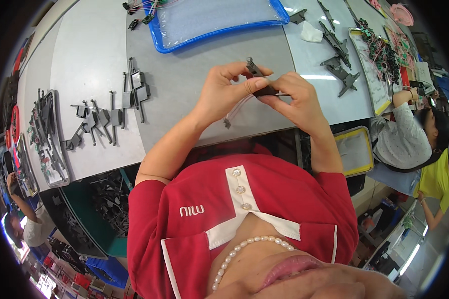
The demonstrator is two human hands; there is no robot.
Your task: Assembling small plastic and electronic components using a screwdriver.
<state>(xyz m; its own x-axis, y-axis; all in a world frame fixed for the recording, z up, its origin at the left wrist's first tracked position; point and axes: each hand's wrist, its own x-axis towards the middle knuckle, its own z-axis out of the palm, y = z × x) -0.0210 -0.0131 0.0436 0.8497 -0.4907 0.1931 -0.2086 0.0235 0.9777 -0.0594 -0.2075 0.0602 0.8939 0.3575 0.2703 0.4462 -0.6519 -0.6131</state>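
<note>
My left hand (223, 90) and my right hand (297, 102) meet above the grey table (184, 84), and both pinch one small dark grey plastic part (258, 78). A narrow end of the part sticks up between my left thumb and fingers. A thin pale wire (238, 107) hangs from it under my left hand and ends in a small dark connector (227, 122). My fingers hide much of the part.
A blue-rimmed tray (219, 22) lies beyond my hands. Dark grey parts (110, 114) lie in rows at left, more (340, 52) at upper right. A yellow-rimmed tray (355, 149) sits at right beside a seated co-worker (406, 137). Another person (27, 222) is at far left.
</note>
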